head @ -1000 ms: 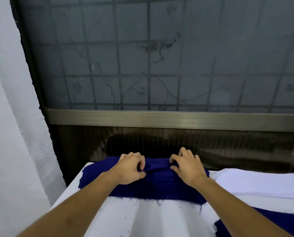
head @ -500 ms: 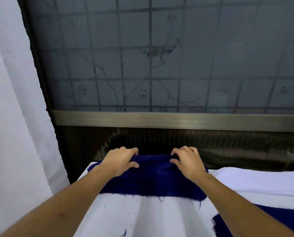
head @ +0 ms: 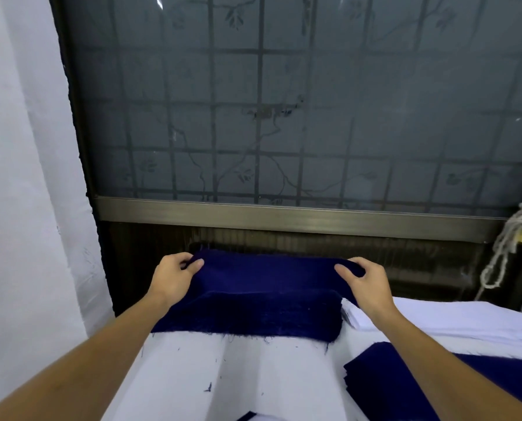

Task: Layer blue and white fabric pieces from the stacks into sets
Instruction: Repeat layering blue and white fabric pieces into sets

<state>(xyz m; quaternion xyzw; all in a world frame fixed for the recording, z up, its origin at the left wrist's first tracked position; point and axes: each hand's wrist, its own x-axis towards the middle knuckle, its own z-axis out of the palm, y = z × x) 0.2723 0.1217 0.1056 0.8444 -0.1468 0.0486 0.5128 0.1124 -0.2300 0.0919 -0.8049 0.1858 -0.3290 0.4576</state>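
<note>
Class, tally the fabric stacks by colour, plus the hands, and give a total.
Blue fabric stacks: 2 (far stack, near stack)
White fabric stacks: 1 (white stack)
Hands: 2 (left hand, right hand, both pinching the top blue piece)
Total: 5
Blue scrap at the bottom edge: too cropped to count.

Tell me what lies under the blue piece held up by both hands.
Under the raised blue piece, pinched by the left hand and right hand, sits the blue stack. The stack's lower layers are covered.
</note>
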